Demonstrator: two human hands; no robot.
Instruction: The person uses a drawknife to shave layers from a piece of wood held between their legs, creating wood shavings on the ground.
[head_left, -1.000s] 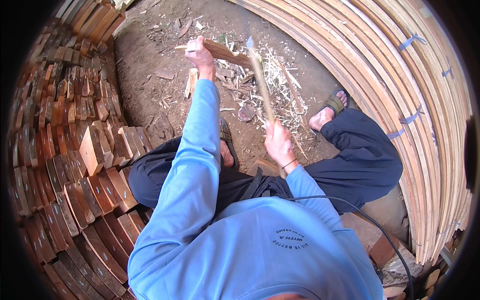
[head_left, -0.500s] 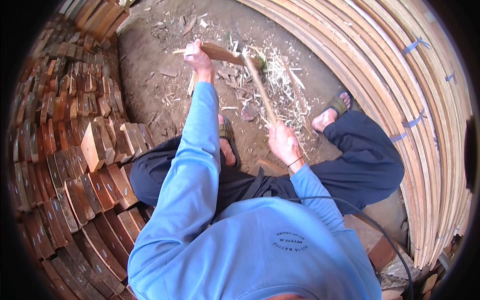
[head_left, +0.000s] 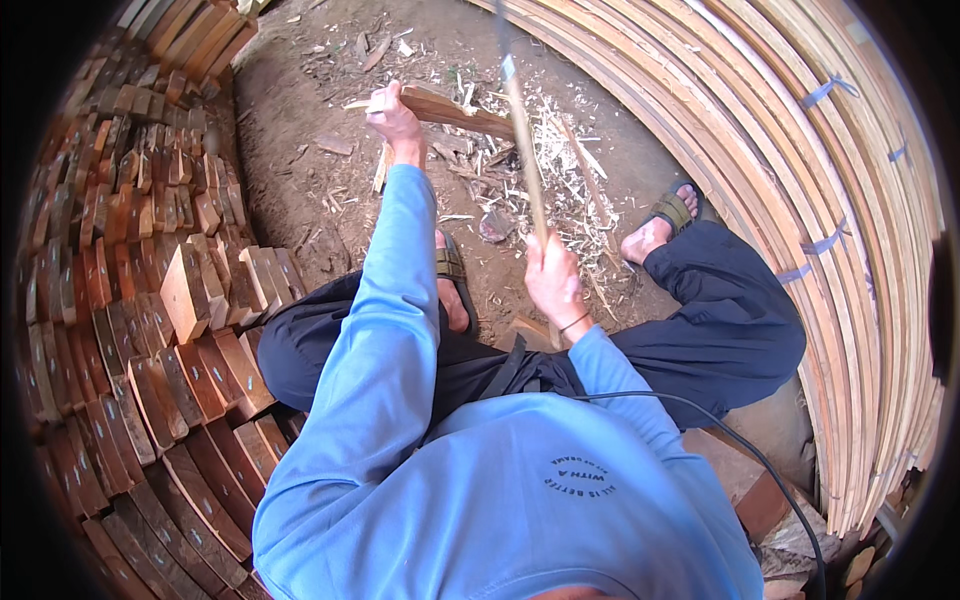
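My left hand (head_left: 395, 122) is closed around the near end of a split piece of wood (head_left: 455, 112), which lies slanting to the right above the ground. In my right hand (head_left: 556, 278) is the wooden handle of a long-handled chopping tool (head_left: 527, 150), its fingers wrapped round it low down. The tool points up and away; a pale band marks the handle's top, and the dark grey blade above is blurred and runs out of the picture. The handle passes in front of the wood's right end. Pale wood chips (head_left: 570, 150) cover the ground beneath.
Stacked short planks (head_left: 130, 330) rise along my left side. On the right, long strips of timber (head_left: 800, 150) are bundled with blue ties. My sandalled feet (head_left: 650, 238) stand apart on bare soil. A black cable (head_left: 740, 445) crosses my right side.
My right hand has raised the chopping tool: its head has gone from beside the wood's right end up toward the top edge. The left hand and the wood stay nearly where they were.
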